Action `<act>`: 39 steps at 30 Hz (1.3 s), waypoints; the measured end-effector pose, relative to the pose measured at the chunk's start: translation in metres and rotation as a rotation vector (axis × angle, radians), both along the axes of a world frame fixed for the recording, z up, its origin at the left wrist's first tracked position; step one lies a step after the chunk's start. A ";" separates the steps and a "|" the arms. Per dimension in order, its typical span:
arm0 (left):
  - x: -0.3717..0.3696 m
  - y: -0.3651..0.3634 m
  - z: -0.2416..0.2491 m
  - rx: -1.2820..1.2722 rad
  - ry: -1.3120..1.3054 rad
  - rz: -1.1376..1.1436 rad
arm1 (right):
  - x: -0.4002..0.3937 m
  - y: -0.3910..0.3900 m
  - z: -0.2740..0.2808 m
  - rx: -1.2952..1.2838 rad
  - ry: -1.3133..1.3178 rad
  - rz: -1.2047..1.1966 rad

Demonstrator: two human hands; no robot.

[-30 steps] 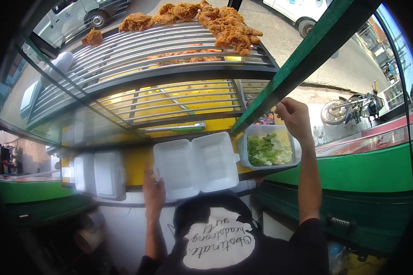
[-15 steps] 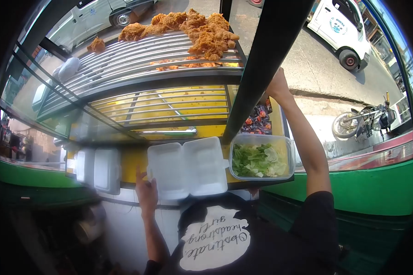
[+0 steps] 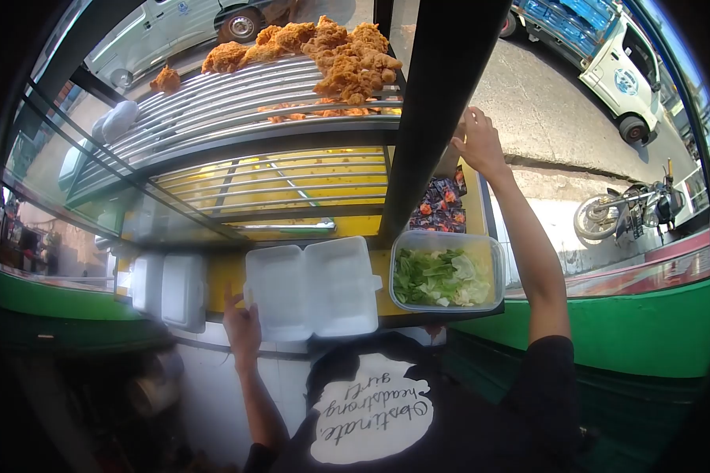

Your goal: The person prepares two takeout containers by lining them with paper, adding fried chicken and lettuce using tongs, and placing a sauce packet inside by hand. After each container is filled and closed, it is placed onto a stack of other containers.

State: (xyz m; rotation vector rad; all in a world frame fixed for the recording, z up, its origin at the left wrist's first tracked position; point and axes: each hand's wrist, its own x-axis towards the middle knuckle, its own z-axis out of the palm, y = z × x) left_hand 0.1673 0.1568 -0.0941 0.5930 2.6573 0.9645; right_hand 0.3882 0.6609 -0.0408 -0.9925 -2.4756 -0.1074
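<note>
Foam box (image 3: 312, 288) in left hand (image 3: 242, 333)

Yellow counter (image 3: 229, 272) (foam box (image 3: 312, 288), salad tub (image 3: 446, 272))

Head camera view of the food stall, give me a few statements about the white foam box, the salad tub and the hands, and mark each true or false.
1. The white foam clamshell box lies open. True.
2. The left hand holds the box at its left edge. True.
3. The clear plastic tub of green lettuce sits left of the box. False: it sits on the box's right.
4. The right hand rests inside the tub. False: it is raised beside the dark post, well above the tub.
5. Fried chicken pieces lie on the top metal rack. True.
</note>
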 end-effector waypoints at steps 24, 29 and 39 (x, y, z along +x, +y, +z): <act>-0.001 -0.015 -0.015 0.017 0.069 -0.005 | -0.008 -0.005 -0.021 -0.419 0.591 -0.164; -0.002 -0.013 -0.014 0.024 0.051 -0.023 | 0.005 0.006 -0.027 -0.360 0.470 -0.194; -0.012 -0.018 -0.031 0.004 0.195 -0.057 | 0.051 -0.050 0.028 -0.607 0.780 -0.229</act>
